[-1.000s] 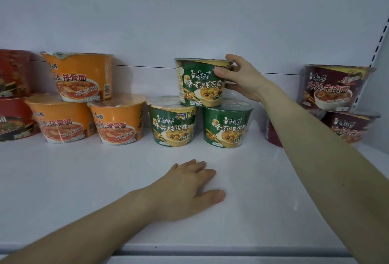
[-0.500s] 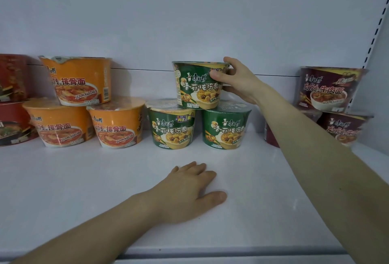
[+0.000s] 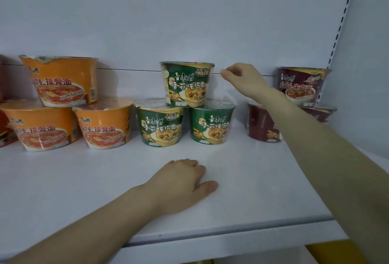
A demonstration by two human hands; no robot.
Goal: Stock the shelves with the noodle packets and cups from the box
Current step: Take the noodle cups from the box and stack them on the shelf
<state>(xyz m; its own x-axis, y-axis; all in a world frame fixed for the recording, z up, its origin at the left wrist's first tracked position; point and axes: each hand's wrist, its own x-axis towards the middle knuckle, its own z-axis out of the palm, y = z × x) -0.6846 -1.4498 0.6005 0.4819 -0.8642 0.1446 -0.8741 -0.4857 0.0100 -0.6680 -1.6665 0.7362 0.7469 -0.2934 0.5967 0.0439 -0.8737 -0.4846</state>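
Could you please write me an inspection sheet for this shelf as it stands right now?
Surface: white shelf, cups lined along its back.
Job's things: orange noodle cups and green noodle cups, each two below, one on top; maroon noodle cups right, partly behind the right arm.
Clutter: nothing seen.
Hands: left hand rests palm down on the shelf; right hand, loosely curled, holds nothing beside the top green cup.
Cables: nothing seen.
Surroundings: white back panel; slotted upright at right.
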